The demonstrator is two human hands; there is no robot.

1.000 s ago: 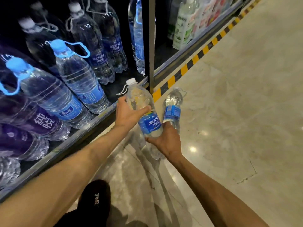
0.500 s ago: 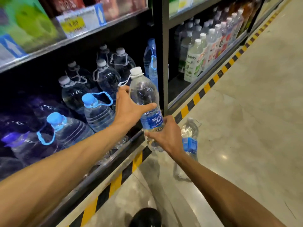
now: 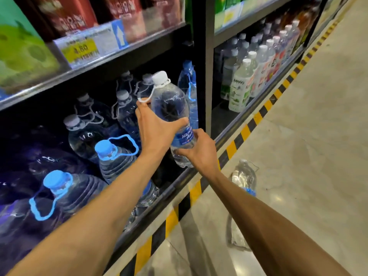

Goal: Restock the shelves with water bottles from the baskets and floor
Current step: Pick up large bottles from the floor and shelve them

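Clear plastic water bottle (image 3: 169, 108), white cap, blue label. Head view, single camera.

- The bottle is being held in the air in front of the lower shelf bay. It is tilting, with the cap toward the shelf and the base hanging just above the shelf's front rim (image 3: 175, 186).
- The left hand (image 3: 155, 130) is gripping the bottle's upper body, thumb lying across the front and fingers curling round the far side. The white carry loop is hanging from the neck down to the fingertips.
- The right hand (image 3: 201, 154) is gripping the lower body at and below the label, fingers wrapping round the far side. Both hands are clamping the same bottle.
- Inside the bay, large white-capped bottles (image 3: 83, 132) are standing at the back and blue-capped bottles (image 3: 111, 156) with blue carry loops nearer the front.
- A second bottle (image 3: 244, 176) is sitting on the pale floor (image 3: 298, 136), just past the yellow-black stripe (image 3: 231, 149). The right forearm is partly hiding it, so I cannot tell whether it is upright or leaning.
- A yellow price tag (image 3: 81, 50) is showing on the upper shelf edge.
- Small bottles (image 3: 242, 84) are filling the neighbouring bay.
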